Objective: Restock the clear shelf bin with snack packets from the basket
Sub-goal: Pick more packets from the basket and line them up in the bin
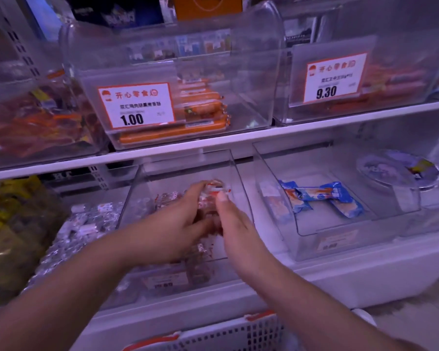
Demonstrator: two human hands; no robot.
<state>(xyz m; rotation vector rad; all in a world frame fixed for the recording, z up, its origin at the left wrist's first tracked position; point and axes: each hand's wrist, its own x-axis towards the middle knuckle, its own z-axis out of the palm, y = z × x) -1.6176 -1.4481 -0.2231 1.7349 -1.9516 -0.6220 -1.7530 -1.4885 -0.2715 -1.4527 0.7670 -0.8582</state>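
Observation:
A clear shelf bin sits open on the lower shelf, straight ahead. Both my hands reach into it. My left hand and my right hand together grip a bunch of clear snack packets with red and white print, held over the bin's middle. More of the same packets lie in the bin behind my left hand. The white basket with orange trim shows at the bottom edge, below my forearms; its contents are hidden.
To the right is a clear bin with blue snack packs. Silver-wrapped packets fill the bin on the left, beside yellow-green bags. Upper-shelf bins hold orange sausages, with price tags 1.00 and 9.30.

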